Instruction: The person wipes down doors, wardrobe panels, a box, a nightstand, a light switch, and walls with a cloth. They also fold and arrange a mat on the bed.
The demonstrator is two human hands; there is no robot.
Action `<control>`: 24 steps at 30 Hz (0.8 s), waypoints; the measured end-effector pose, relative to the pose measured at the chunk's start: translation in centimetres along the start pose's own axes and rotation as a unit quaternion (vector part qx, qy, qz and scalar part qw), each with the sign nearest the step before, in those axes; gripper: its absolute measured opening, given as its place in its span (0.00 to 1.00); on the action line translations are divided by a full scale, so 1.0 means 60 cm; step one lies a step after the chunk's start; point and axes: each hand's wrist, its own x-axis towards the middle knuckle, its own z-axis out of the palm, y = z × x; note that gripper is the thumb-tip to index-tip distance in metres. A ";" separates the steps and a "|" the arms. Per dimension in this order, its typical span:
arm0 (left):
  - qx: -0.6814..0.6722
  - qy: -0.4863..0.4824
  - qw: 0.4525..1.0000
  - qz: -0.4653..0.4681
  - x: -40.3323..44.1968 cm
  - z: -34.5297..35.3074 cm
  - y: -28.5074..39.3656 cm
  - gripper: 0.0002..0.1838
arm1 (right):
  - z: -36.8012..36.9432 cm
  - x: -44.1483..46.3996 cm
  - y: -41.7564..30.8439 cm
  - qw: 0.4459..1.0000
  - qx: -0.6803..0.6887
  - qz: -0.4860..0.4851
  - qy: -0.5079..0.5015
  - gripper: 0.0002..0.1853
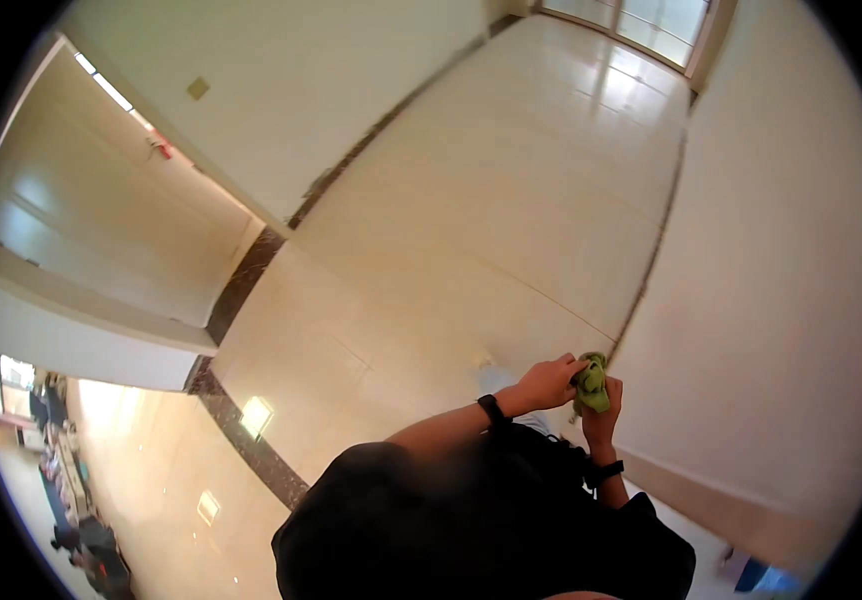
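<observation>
A crumpled green cloth (pixel 591 384) is bunched up between my two hands, out in front of my body. My left hand (pixel 549 382) grips its near left side, fingers closed on the fabric. From the lower right, my right hand (pixel 604 408) is closed around the other side of the bundle. Both wrists carry black bands. Part of the cloth is hidden behind my fingers.
Glossy beige floor tiles (pixel 471 220) run toward a glazed door (pixel 656 25) at the far end. A white wall (pixel 771 280) rises close on my right. To the left is a door (pixel 111 190), with furniture and clutter (pixel 76 480) beyond.
</observation>
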 end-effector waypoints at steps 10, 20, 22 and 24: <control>-0.115 0.308 0.934 -0.141 -0.077 -0.406 -0.186 0.34 | 0.353 0.422 -0.249 0.918 0.152 -0.236 -0.282 0.30; -0.136 0.472 0.839 -0.235 -0.219 -0.617 -0.380 0.37 | 0.668 0.489 -0.472 0.829 0.132 -0.248 -0.484 0.30; -0.150 0.490 0.829 -0.222 -0.243 -0.674 -0.432 0.36 | 0.743 0.497 -0.505 0.822 0.158 -0.255 -0.484 0.31; -0.151 0.498 0.828 -0.210 -0.271 -0.727 -0.487 0.36 | 0.808 0.510 -0.549 0.819 0.167 -0.258 -0.484 0.32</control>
